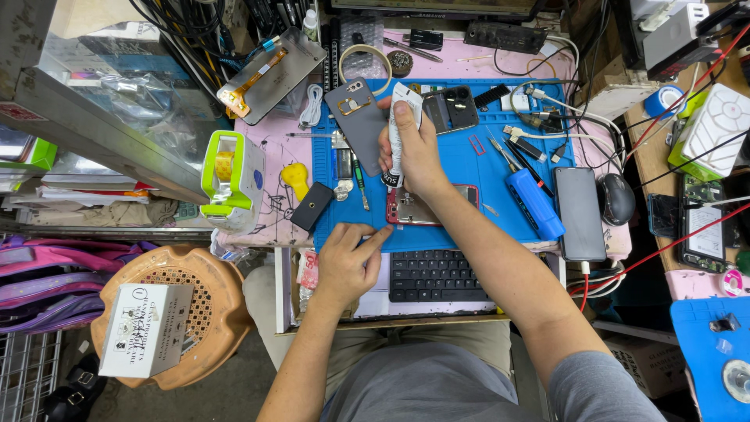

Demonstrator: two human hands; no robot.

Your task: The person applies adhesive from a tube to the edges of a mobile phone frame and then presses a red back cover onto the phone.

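**Blue repair mat with an opened phone and an adhesive tube**

Blue silicone covers the work mat [469, 168], on which a red-framed opened phone [418, 207] is laid near its 6 o'clock edge. A white adhesive tube [397, 133] is gripped in the right hand [414, 152], fingers wrapped closed around its body; the tube is held upright with its dark nozzle pointing down, just above the phone's 10 o'clock corner. Whether the nozzle touches the frame cannot be told. The left hand [348, 262] is placed at 7 o'clock of the phone, at the mat's near edge, fingers loosely curled and the index finger extended towards the phone; nothing is held in it.

A grey phone back cover [355, 117] is seen at 11 o'clock of the right hand, and a dark phone part [451, 108] at 1 o'clock. A blue electric screwdriver [535, 205] and a black smartphone [580, 212] are laid at 3 o'clock of the opened phone. A green-and-white tape dispenser [232, 181] is stood at 9 o'clock, off the mat, and a black keyboard [433, 275] is seen at 6 o'clock.
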